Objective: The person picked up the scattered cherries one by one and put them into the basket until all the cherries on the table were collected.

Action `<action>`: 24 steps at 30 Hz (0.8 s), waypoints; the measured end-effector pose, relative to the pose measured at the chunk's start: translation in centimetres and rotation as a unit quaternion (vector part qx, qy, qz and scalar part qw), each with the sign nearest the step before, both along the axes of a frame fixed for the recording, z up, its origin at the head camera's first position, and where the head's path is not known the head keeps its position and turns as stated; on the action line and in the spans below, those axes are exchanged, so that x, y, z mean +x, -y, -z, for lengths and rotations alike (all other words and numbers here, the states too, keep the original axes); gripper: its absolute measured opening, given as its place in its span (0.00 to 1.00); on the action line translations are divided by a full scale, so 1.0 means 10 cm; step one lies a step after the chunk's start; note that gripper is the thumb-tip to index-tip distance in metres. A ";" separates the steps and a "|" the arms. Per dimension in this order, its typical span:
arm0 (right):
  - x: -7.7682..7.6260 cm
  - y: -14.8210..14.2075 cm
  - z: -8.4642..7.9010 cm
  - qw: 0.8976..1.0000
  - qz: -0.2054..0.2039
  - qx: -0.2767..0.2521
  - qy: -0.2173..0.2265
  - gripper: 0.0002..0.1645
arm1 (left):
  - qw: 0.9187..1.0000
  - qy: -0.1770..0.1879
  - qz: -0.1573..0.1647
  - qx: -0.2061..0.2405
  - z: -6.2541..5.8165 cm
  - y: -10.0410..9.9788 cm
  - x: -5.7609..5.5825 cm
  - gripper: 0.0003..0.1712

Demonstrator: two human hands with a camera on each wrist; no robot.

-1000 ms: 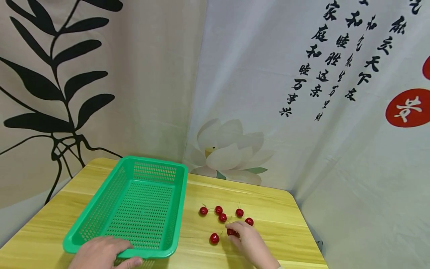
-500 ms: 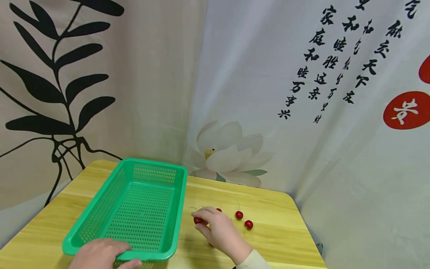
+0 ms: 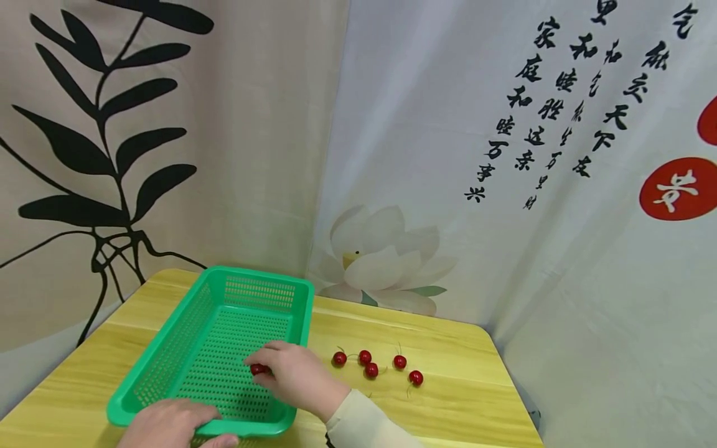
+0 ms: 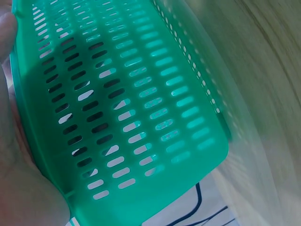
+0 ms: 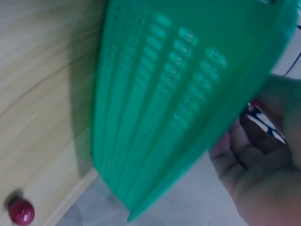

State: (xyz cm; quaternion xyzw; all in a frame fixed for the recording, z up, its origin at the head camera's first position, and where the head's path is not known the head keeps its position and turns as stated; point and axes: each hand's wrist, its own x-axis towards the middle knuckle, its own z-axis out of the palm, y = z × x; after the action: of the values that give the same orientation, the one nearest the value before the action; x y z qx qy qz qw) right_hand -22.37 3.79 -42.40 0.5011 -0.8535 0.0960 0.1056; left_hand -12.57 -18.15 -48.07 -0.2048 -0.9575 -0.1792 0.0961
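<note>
A green plastic basket point(image 3: 235, 348) with slotted walls sits on the left of the table. My left hand point(image 3: 168, 423) grips its near rim, thumb outside; the left wrist view shows that hand point(image 4: 28, 174) beside the slotted wall point(image 4: 113, 113). Over the basket's right half, my right hand point(image 3: 297, 376) pinches a cherry point(image 3: 259, 369) between thumb and fingers. The right wrist view shows the right hand point(image 5: 258, 165) beyond the basket rim, with the cherry mostly hidden. Several more cherries point(image 3: 371, 371) with stems lie on the table to the right of the basket.
The wooden table point(image 3: 459, 398) has a rounded far right corner. Behind it hangs a cloth backdrop point(image 3: 263, 155) with plant and writing prints. A single cherry point(image 5: 21, 212) shows near the basket in the right wrist view.
My right hand has carried a picked-up cherry leftward from the group on the table to above the basket. The left hand keeps its grip on the rim.
</note>
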 end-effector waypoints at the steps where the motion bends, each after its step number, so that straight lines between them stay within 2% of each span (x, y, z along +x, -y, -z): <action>1: 0.00 0.05 0.02 1.000 0.000 0.022 0.004 0.16 | 1.000 0.000 -0.001 0.000 0.01 0.00 0.00 0.25; 7: 0.02 0.29 0.18 0.990 0.012 0.135 0.041 0.15 | 1.000 -0.014 -0.007 0.006 0.02 -0.01 0.02 0.25; 11: 0.04 0.37 0.26 0.978 0.040 0.191 0.069 0.16 | 1.000 -0.003 -0.008 0.003 0.01 -0.02 0.01 0.22; 14: 0.06 0.41 0.29 0.972 0.055 0.217 0.069 0.17 | 1.000 0.007 -0.014 -0.002 -0.01 -0.01 0.01 0.22; 20: 0.06 0.45 0.35 0.962 0.084 0.253 0.058 0.17 | 0.999 -0.013 -0.029 0.001 -0.01 -0.02 0.03 0.27; 24: 0.04 0.47 0.35 0.958 0.094 0.265 0.063 0.19 | 0.999 -0.008 -0.032 -0.004 -0.02 -0.02 0.02 0.27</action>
State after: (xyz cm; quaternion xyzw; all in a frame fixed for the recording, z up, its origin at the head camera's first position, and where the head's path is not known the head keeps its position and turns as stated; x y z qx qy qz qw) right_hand -21.95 -0.87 -45.91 0.4219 -0.8964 -0.1124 -0.0764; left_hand -12.38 -17.91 -47.83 -0.1759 -0.9634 -0.1708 0.1088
